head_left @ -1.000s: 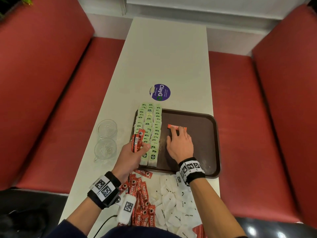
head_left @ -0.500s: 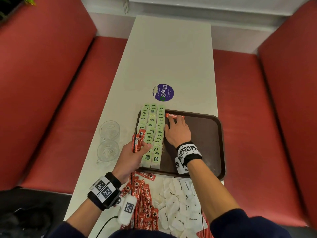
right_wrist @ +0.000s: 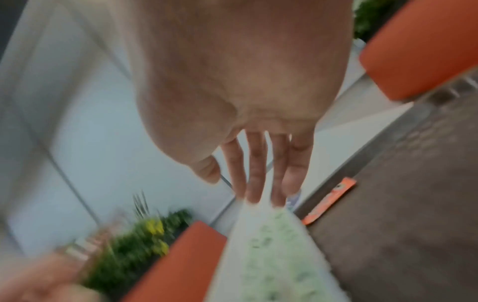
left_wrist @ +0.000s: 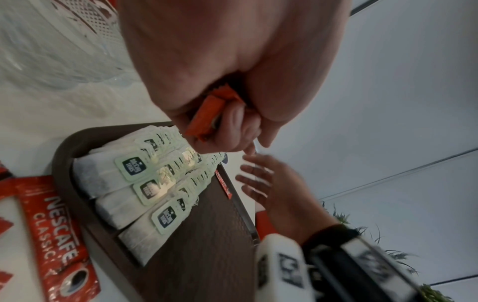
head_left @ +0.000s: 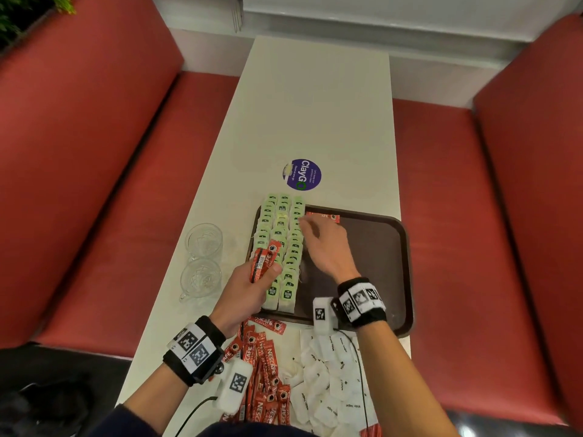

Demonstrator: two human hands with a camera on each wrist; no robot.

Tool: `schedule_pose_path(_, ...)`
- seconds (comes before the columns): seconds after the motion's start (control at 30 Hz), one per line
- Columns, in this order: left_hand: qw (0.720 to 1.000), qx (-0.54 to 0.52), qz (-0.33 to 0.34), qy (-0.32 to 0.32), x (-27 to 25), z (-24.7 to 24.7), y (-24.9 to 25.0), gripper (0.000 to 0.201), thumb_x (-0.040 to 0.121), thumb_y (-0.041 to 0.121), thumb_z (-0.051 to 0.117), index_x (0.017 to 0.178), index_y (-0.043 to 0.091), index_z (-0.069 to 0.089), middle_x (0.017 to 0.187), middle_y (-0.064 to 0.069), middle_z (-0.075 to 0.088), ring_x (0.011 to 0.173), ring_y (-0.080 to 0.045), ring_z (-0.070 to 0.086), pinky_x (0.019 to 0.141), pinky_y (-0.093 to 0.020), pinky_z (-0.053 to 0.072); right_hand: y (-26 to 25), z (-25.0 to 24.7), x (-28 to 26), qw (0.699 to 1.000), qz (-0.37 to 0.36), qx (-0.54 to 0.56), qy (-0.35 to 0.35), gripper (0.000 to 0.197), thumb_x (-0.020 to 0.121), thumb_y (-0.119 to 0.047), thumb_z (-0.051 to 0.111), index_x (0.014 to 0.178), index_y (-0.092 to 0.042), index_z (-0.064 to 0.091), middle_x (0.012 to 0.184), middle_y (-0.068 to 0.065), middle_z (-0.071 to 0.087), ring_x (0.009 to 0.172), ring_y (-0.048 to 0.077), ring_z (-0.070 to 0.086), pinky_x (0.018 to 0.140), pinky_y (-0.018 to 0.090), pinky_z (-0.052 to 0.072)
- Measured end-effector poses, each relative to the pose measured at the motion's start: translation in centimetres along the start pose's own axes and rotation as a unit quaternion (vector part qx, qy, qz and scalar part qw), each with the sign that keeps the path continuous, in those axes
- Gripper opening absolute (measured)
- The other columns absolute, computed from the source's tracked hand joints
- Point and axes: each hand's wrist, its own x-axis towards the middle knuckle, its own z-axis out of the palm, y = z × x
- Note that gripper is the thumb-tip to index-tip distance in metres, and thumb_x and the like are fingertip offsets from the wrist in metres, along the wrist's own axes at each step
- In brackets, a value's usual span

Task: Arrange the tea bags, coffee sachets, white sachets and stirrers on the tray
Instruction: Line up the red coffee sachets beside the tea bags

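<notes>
Two grips: left hand (head_left: pixel 244 287) clutches half-hidden coffee sachets (head_left: pixel 264 259); right hand (head_left: pixel 326 246) slack, empty.

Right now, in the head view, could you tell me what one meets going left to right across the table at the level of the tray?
Two glass cups → left hand holding a bunch of coffee sachets → rows of tea bags → right hand → bare part of the tray.
</notes>
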Motion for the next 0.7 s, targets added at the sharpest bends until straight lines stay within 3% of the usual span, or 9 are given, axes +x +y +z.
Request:
schedule_pose_path(0.07, 1.0, 0.011, 0.003, -0.004, 0.0, 0.2, -0.1, 0.041, 0.104, 0.049, 0.067, 0.103, 0.008, 0.066, 0.068, 0.003, 0.042, 0.053, -0.012, 0.033, 0.046, -0.027, 0.027, -2.5, -0.8, -2.3, 0.992, 0.006, 0.102, -0.08, 0.039, 0.108, -0.061, 0.053, 0.122, -0.034, 0.077, 0.108, -0.014, 0.079, 0.096, 0.003, 0.073, 0.089, 0.035, 0.059)
schedule_pose_path(0.1, 1.0, 0.015, 0.003, -0.009, 0.0, 0.3, -0.1, 0.04, 0.104, 0.048, 0.067, 0.097, 0.008, 0.063, 0.068, 0.003, 0.041, 0.053, -0.012, 0.033, 0.047, -0.027, 0.027, -3.3, -1.0, -3.2, 0.988, 0.005, 0.12, -0.102, 0.035, 0.105, -0.061, 0.059, 0.116, -0.035, 0.079, 0.102, -0.014, 0.08, 0.092, 0.003, 0.074, 0.088, 0.036, 0.061)
schedule_pose_path(0.17, 1.0, 0.009, 0.01, -0.024, -0.2, 0.5, 0.2, 0.033, 0.106, 0.045, 0.066, 0.092, 0.015, 0.061, 0.067, 0.003, 0.043, 0.052, -0.011, 0.034, 0.046, -0.026, 0.028, -3.7, -1.3, -4.5, 0.986, -0.006, 0.137, -0.091, 0.015, 0.102, -0.047, 0.073, 0.106, -0.034, 0.081, 0.094, -0.01, 0.08, 0.086, 0.007, 0.075, 0.088, 0.039, 0.063)
schedule_pose_path(0.23, 0.999, 0.008, 0.031, -0.026, -0.6, 0.6, 0.7, 0.03, 0.106, 0.045, 0.064, 0.101, 0.016, 0.066, 0.069, 0.0, 0.049, 0.052, -0.009, 0.038, 0.046, -0.023, 0.031, -3.7, -1.9, -5.4, 0.98, 0.008, 0.189, -0.057, 0.004, 0.101, -0.034, 0.078, 0.102, -0.032, 0.081, 0.088, -0.004, 0.08, 0.08, 0.013, 0.077, 0.086, 0.048, 0.065)
schedule_pose_path(0.33, 0.998, -0.005, 0.066, -0.008, -1.0, 0.2, 1.0, 0.024, 0.107, 0.041, 0.064, 0.112, 0.019, 0.071, 0.075, -0.006, 0.059, 0.052, -0.009, 0.042, 0.047, -0.02, 0.034, -3.4, -2.7, -6.9, 0.964, 0.039, 0.26, -0.037, 0.004, 0.102, -0.026, 0.078, 0.104, -0.023, 0.08, 0.088, 0.003, 0.081, 0.08, 0.022, 0.078, 0.083, 0.055, 0.066)
schedule_pose_path(0.47, 0.995, -0.049, 0.091, 0.007, -1.5, -0.2, 1.4, 0.025, 0.107, 0.037, 0.065, 0.102, 0.013, 0.072, 0.082, -0.013, 0.067, 0.048, -0.013, 0.034, 0.044, -0.024, 0.026, -2.7, -3.0, -8.5, 0.935, 0.066, 0.347, -0.017, 0.009, 0.1, -0.017, 0.08, 0.104, -0.01, 0.081, 0.089, 0.015, 0.081, 0.077, 0.027, 0.074, 0.077, 0.045, 0.062)
schedule_pose_path(0.57, 0.993, -0.048, 0.107, -0.016, -1.5, -0.2, 1.8, 0.036, 0.108, 0.041, 0.063, 0.092, 0.011, 0.072, 0.075, -0.021, 0.058, 0.049, -0.018, 0.028, 0.047, -0.033, 0.018, -2.2, -2.7, -9.7, 0.891, 0.1, 0.443, -0.009, 0.013, 0.1, -0.014, 0.079, 0.106, -0.003, 0.08, 0.098, 0.027, 0.078, 0.08, 0.026, 0.068, 0.075, 0.035, 0.055)
schedule_pose_path(0.63, 0.993, -0.032, 0.106, -0.027, -1.4, -0.1, 2.0, 0.041, 0.109, 0.043, 0.061, 0.09, 0.009, 0.074, 0.075, -0.029, 0.055, 0.05, -0.021, 0.026, 0.048, -0.034, 0.017, -2.0, -2.6, -10.2, 0.871, 0.116, 0.478, 0.003, 0.014, 0.101, -0.014, 0.078, 0.109, -0.003, 0.081, 0.1, 0.029, 0.077, 0.082, 0.025, 0.068, 0.078, 0.037, 0.055)
schedule_pose_path(0.7, 0.994, -0.021, 0.099, -0.034, -1.2, 0.1, 2.2, 0.039, 0.11, 0.041, 0.059, 0.095, 0.009, 0.077, 0.084, -0.026, 0.068, 0.049, -0.016, 0.029, 0.045, -0.027, 0.021, -1.8, -2.5, -10.5, 0.869, 0.116, 0.48, 0.03, 0.015, 0.102, -0.014, 0.076, 0.113, -0.006, 0.081, 0.1, 0.021, 0.08, 0.083, 0.024, 0.071, 0.082, 0.04, 0.057)
